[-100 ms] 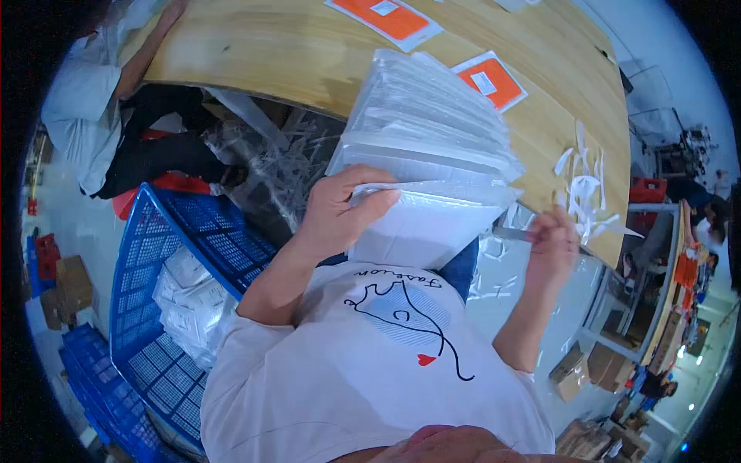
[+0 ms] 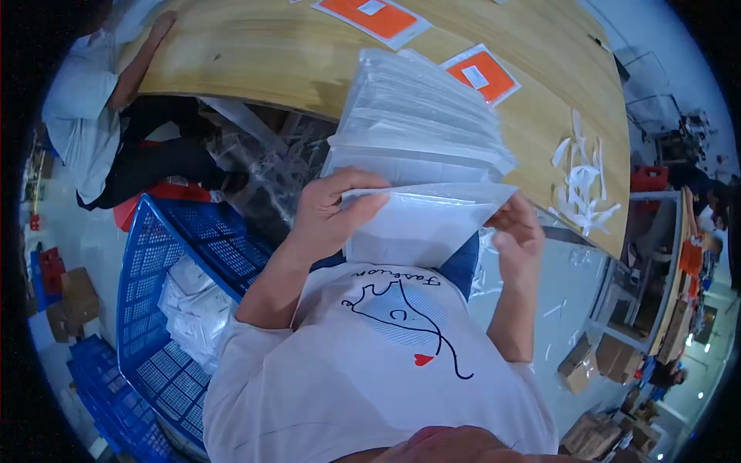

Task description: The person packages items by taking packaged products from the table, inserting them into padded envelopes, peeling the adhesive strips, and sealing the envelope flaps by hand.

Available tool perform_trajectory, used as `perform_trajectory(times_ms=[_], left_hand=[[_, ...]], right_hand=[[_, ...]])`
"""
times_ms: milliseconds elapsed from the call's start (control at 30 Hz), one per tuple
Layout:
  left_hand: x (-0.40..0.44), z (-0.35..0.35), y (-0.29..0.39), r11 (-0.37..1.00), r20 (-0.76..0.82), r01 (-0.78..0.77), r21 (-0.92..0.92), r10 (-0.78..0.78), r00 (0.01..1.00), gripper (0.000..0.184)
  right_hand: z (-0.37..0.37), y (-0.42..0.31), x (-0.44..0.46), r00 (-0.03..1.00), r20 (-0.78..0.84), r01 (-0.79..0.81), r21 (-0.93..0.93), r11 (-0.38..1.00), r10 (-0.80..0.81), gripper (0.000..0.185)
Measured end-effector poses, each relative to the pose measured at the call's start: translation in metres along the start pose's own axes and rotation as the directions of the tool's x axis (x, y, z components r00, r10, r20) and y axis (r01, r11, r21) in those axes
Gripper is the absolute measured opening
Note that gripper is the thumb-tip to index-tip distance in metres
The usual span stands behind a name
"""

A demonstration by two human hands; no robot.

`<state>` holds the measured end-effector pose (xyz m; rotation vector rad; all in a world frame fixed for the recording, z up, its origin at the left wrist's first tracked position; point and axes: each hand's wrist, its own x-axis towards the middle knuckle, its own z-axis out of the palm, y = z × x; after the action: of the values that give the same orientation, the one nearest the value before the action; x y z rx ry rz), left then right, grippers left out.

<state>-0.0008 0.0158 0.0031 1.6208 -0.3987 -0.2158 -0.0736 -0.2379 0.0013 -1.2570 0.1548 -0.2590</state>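
Note:
A stack of clear plastic bags with white flat contents (image 2: 424, 116) stands fanned out against the table edge in front of me. My left hand (image 2: 336, 208) pinches the left end of the nearest plastic bag (image 2: 432, 212) between thumb and fingers. At that bag's right corner is my right hand (image 2: 519, 231), its fingers curled round the corner and partly hidden behind it. White paper strips (image 2: 583, 177) lie in a loose pile on the table to the right.
Two orange packets with white labels (image 2: 478, 76) lie on the wooden table (image 2: 255, 54). Left of me stands a blue plastic basket (image 2: 131, 309) holding white packets (image 2: 193, 309). Another person (image 2: 93, 123) sits at the far left. Cardboard boxes (image 2: 579, 363) rest on the floor at right.
My right hand has moved left, from beside the strip pile to the right corner of the plastic bag. My left hand keeps its pinch. The view has shifted slightly.

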Motion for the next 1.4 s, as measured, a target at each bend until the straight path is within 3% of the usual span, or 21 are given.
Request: perform_trajectory(times_ms=[67,200,367,567,633,700,767,800,867,933,967,1033,1100,1133,1200,1267,1300,1367,1400], left_hand=[[0.008,0.001,-0.004,0.998,0.012,-0.054,-0.02,0.054,0.998,0.022],[0.017,-0.015,-0.008,0.948,0.169,-0.318,0.01,0.312,0.935,0.02],[0.019,-0.029,0.003,0.979,0.329,-0.204,0.013,0.188,0.925,0.024],[0.019,-0.012,-0.003,0.996,0.224,-0.092,-0.016,0.093,0.97,0.025],[0.013,-0.003,-0.001,0.999,0.131,-0.051,0.016,0.048,0.99,0.024],[0.009,0.003,0.002,0.999,0.037,-0.016,0.045,0.014,0.999,0.024],[0.009,0.002,-0.002,1.0,0.047,-0.01,0.005,0.01,0.999,0.023],[0.009,0.001,-0.006,0.999,0.059,0.021,-0.038,-0.019,0.998,0.023],[0.006,0.003,-0.011,0.988,0.082,0.086,-0.132,-0.075,0.994,0.022],[0.005,0.009,-0.005,0.985,0.098,0.097,-0.142,-0.084,0.992,0.021],[0.003,0.012,0.004,0.987,0.1,0.082,-0.141,-0.068,0.993,0.021],[-0.004,0.018,0.026,0.966,0.177,0.246,-0.082,-0.229,0.957,0.019],[-0.009,0.018,0.034,0.987,0.254,0.079,-0.141,-0.041,0.966,0.017],[-0.012,0.014,0.036,0.988,0.243,0.067,-0.138,-0.031,0.969,0.017],[-0.019,0.002,0.04,0.949,0.168,-0.197,-0.246,0.242,0.956,0.018],[-0.028,-0.009,0.048,0.889,0.023,-0.251,-0.383,0.281,0.96,0.016],[-0.032,-0.016,0.051,0.882,-0.023,-0.327,-0.338,0.34,0.94,0.013],[-0.046,-0.04,0.055,0.846,-0.21,-0.446,-0.292,0.399,0.893,0.008],[-0.062,-0.056,0.064,0.883,-0.368,-0.457,-0.102,0.393,0.842,0.01]], right_hand=[[-0.001,-0.001,0.011,0.997,0.062,-0.038,0.056,0.998,0.034,0.035],[-0.033,0.018,0.027,0.945,0.307,0.154,-0.11,0.982,-0.114,0.032],[-0.035,0.026,0.035,0.953,0.299,0.028,0.046,0.999,-0.041,0.028],[-0.022,0.009,0.031,0.984,0.045,-0.179,0.295,0.939,0.174,0.022],[-0.008,0.005,0.018,0.995,0.043,-0.084,-0.059,0.995,0.087,0.016],[-0.001,0.001,0.008,0.998,0.067,0.034,-0.402,0.915,-0.008,0.011],[-0.024,-0.009,0.015,0.999,0.052,0.042,-0.567,0.823,-0.015,0.016],[-0.035,-0.015,0.025,0.998,0.058,0.055,-0.566,0.823,-0.027,0.016],[-0.052,-0.028,0.054,0.954,-0.259,0.116,-0.139,0.983,-0.149,0.025],[-0.055,-0.032,0.086,0.927,-0.299,0.095,-0.394,0.914,-0.226,0.023],[-0.051,-0.036,0.104,0.952,-0.231,0.06,-0.502,0.863,-0.201,0.023],[-0.061,-0.013,0.146,0.939,-0.067,0.208,-0.671,0.712,-0.338,0.025],[-0.059,0.01,0.184,0.937,0.037,0.277,-0.682,0.677,-0.346,0.026],[-0.061,0.024,0.204,0.953,0.099,0.27,-0.71,0.651,-0.287,0.031],[-0.059,0.044,0.221,0.951,0.254,0.31,-0.796,0.52,-0.179,0.034],[-0.066,0.069,0.234,0.794,0.593,0.604,-0.742,0.29,-0.137,0.041],[-0.068,0.071,0.235,0.786,0.602,0.613,-0.733,0.293,-0.14,0.041],[-0.077,0.073,0.227,0.623,0.768,0.77,-0.635,-0.059,-0.147,0.047],[-0.088,0.076,0.222,0.648,0.75,0.749,-0.659,-0.066,-0.132,0.048]])
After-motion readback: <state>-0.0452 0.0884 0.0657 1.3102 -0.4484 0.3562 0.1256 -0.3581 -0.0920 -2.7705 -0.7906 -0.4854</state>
